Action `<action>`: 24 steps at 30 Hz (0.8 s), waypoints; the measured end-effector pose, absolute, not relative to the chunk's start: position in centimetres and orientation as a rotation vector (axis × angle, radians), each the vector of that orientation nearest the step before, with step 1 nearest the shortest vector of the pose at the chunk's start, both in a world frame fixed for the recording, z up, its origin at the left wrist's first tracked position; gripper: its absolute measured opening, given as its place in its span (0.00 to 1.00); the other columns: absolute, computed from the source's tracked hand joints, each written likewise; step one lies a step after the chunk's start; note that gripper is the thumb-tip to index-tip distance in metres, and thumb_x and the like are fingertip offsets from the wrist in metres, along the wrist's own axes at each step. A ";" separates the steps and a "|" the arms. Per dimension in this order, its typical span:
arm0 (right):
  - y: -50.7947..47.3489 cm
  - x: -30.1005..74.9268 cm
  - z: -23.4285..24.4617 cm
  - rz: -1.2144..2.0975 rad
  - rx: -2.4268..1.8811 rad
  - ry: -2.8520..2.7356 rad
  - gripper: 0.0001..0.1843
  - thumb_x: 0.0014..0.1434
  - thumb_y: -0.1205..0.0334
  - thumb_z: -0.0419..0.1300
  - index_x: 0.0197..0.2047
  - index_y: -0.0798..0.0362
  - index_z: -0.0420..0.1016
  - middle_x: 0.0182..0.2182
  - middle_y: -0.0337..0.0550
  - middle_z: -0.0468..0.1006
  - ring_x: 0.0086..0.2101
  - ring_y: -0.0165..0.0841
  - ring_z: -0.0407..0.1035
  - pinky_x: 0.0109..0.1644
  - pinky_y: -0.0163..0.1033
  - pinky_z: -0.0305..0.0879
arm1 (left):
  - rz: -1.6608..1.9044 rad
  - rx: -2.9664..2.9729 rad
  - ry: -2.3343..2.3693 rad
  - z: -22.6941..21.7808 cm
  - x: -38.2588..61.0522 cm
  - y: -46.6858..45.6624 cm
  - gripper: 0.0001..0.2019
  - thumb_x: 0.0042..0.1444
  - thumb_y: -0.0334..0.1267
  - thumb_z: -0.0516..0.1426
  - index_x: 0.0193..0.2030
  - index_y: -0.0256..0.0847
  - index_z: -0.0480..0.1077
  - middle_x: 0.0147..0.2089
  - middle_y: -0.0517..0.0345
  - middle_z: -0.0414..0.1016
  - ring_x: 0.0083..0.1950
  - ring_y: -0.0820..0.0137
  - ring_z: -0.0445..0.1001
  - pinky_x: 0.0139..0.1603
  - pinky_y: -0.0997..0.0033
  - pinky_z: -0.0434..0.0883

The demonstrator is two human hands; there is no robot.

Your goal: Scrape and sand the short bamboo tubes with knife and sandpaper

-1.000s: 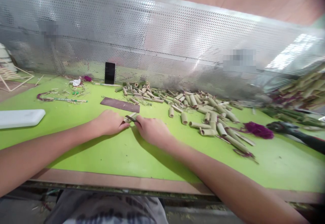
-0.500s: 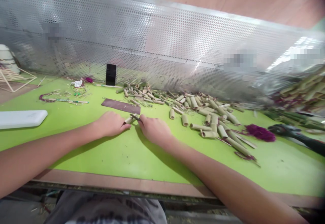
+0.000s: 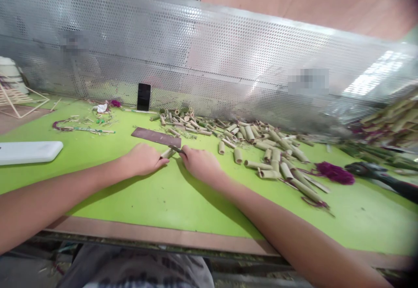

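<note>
My left hand (image 3: 143, 159) is closed around a short piece of bamboo (image 3: 167, 153), whose pale end sticks out to the right. In my right hand (image 3: 200, 162) is a small dark-bladed knife (image 3: 176, 149); its handle is hidden by my fingers. The blade points left and lies against or just over the bamboo's end; I cannot tell whether it cuts in. Just behind both hands a brown strip of sandpaper (image 3: 156, 137) lies on the green tabletop (image 3: 146, 205).
Many cut bamboo tubes (image 3: 250, 132) are heaped behind and right of my hands. A purple thread bundle (image 3: 335, 172) and a black-handled tool (image 3: 388, 181) lie far right. A phone (image 3: 144, 97) leans against the perforated metal screen (image 3: 222, 48). A white case (image 3: 31, 153) lies left.
The knife blade has shifted very slightly against the bamboo's end. Both hands keep their grips and stay almost in place; the whole view has moved a little.
</note>
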State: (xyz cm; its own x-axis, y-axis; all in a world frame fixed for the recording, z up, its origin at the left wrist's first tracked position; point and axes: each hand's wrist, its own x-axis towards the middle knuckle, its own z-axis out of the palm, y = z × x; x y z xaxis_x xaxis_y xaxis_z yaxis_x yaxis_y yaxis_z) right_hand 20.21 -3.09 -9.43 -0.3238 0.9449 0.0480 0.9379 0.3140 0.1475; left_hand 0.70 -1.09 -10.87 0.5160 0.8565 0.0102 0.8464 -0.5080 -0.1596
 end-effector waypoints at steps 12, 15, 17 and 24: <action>-3.6 20.0 -9.5 0.234 1.785 2.503 0.19 0.73 0.56 0.40 0.51 0.52 0.69 0.34 0.50 0.82 0.33 0.43 0.78 0.33 0.39 0.63 | 0.048 -2.634 -1.436 -11.2 0.4 -1.2 0.26 0.68 0.52 0.44 0.36 0.40 0.78 0.30 0.45 0.79 0.31 0.54 0.78 0.31 0.61 0.68; -3.8 19.8 -9.5 0.208 1.738 2.558 0.19 0.73 0.54 0.41 0.52 0.50 0.69 0.34 0.47 0.82 0.31 0.42 0.77 0.31 0.38 0.62 | 0.051 -2.620 -1.437 -11.3 0.4 -1.1 0.26 0.68 0.53 0.44 0.37 0.40 0.78 0.31 0.44 0.80 0.32 0.53 0.79 0.32 0.61 0.68; -3.6 19.9 -9.4 0.210 1.785 2.537 0.19 0.73 0.54 0.41 0.51 0.51 0.69 0.35 0.48 0.83 0.33 0.43 0.78 0.31 0.38 0.62 | 0.055 -2.616 -1.435 -11.2 0.4 -1.1 0.27 0.69 0.52 0.43 0.37 0.40 0.78 0.31 0.45 0.80 0.32 0.54 0.79 0.32 0.62 0.68; -3.2 20.0 -9.5 0.192 1.717 2.576 0.19 0.73 0.52 0.41 0.52 0.49 0.69 0.35 0.47 0.82 0.31 0.41 0.77 0.31 0.38 0.63 | 0.080 -2.610 -1.437 -11.2 0.4 -1.0 0.26 0.69 0.52 0.44 0.38 0.41 0.78 0.32 0.45 0.80 0.32 0.54 0.79 0.32 0.61 0.69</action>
